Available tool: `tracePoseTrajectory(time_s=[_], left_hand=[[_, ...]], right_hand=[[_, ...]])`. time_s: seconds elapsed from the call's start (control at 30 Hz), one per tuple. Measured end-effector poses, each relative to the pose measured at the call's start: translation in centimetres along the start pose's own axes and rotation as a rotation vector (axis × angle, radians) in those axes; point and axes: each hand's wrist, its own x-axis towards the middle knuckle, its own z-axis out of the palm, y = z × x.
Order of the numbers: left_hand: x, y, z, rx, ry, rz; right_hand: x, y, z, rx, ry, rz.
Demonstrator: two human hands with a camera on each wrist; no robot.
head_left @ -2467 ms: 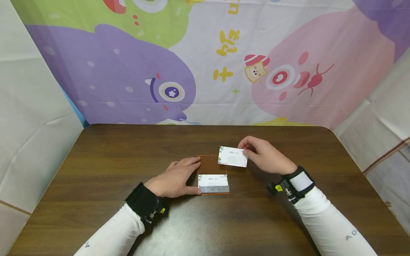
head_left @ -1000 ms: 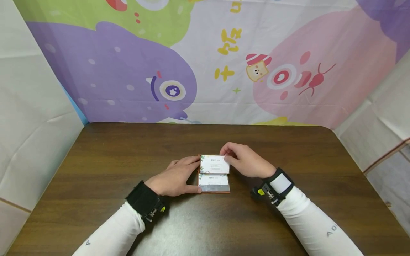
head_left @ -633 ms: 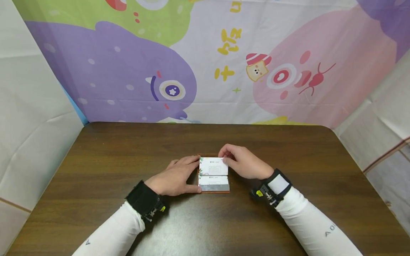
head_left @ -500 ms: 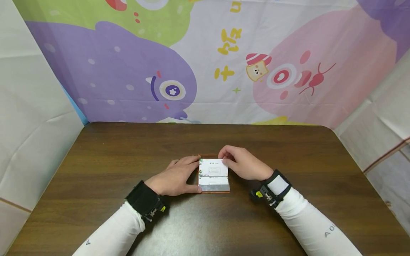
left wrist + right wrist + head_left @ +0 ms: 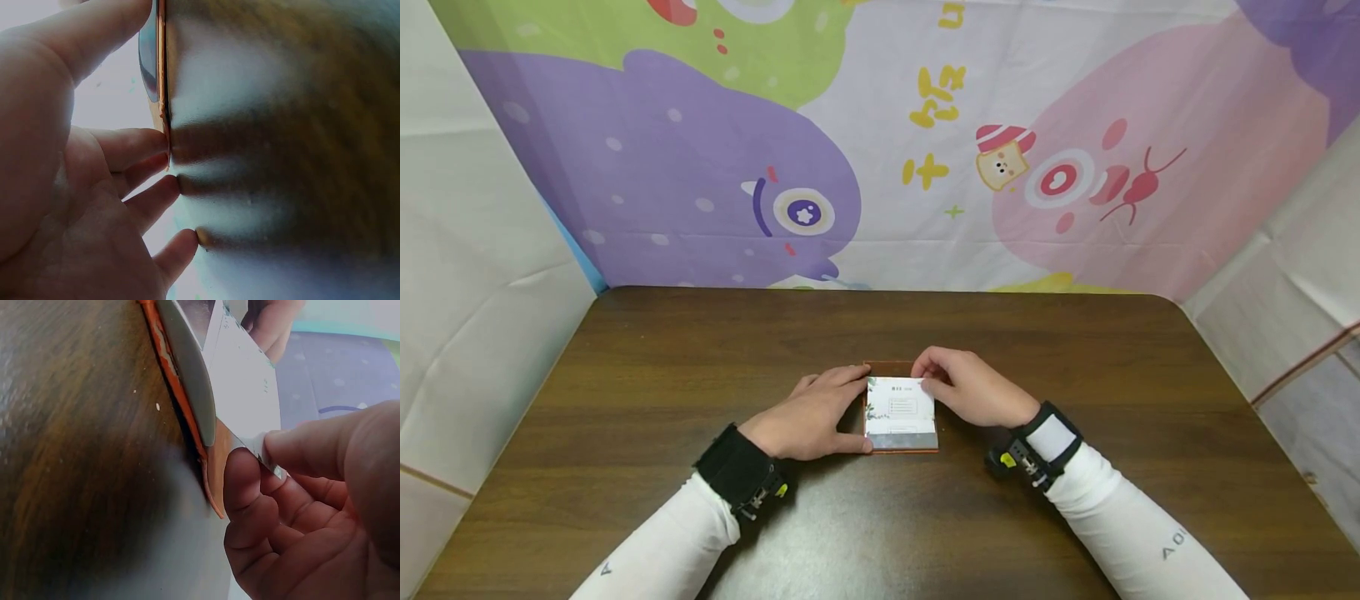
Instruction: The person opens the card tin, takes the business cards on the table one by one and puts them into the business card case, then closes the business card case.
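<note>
A brown business card holder [image 5: 887, 367] lies opened flat on the table, with a grey see-through strip [image 5: 901, 442] across its near half. My right hand [image 5: 981, 389] pinches a white business card [image 5: 901, 400] at its far right corner, between thumb and fingertips. The card, printed with green leaves, covers most of the holder, and its near edge reaches the grey strip. In the right wrist view the card [image 5: 247, 394] slants over the holder [image 5: 181, 394]. My left hand [image 5: 805, 421] rests at the holder's left side, thumb at the near corner and extended fingertips at the far one.
The dark wooden table [image 5: 700, 342] ends at a cloth backdrop [image 5: 880, 167] printed with cartoon figures. White cloth panels [image 5: 482, 250] stand on both sides. Each wrist wears a black strap [image 5: 737, 471] with a small camera.
My right hand has brought the card from the right over the holder, then slid it toward me, covering the card that showed in the near half. My left hand has stayed in place.
</note>
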Motion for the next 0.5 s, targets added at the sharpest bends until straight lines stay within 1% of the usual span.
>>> tracePoseTrajectory(time_s=[0.5], left_hand=[[-0.03, -0.08, 0.02, -0.006, 0.0, 0.006]], right_hand=[[-0.32, -0.11, 0.35, 0.0, -0.03, 0.006]])
